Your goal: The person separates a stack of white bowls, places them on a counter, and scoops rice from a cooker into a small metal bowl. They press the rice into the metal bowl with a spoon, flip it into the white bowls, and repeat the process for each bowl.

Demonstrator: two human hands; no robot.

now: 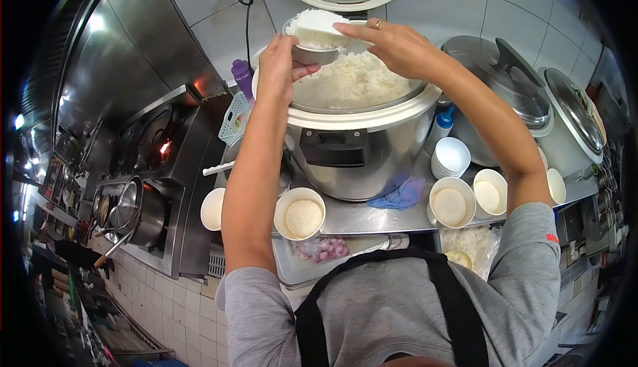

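Rice (311, 17) is being packed into the steel bowl (314, 55) the left fingers (284, 42) wrap, right fingers (355, 31) pinching the paddle (324, 34); levelling it likely needs even pressure.

Arms stretched forward; left hand (276, 68) and right hand (393, 46) raised, each grip closed.

Steel counter (372, 219), seen from above. Rice cooker (359, 157) at centre, blue cloth (400, 195) touching its base. Filled cup (302, 215) in front, empty cup (212, 209) at left, two filled cups (452, 204) at right. Stacked bowls (450, 157), bottle (442, 124) and lidded cooker (512, 94) behind them.
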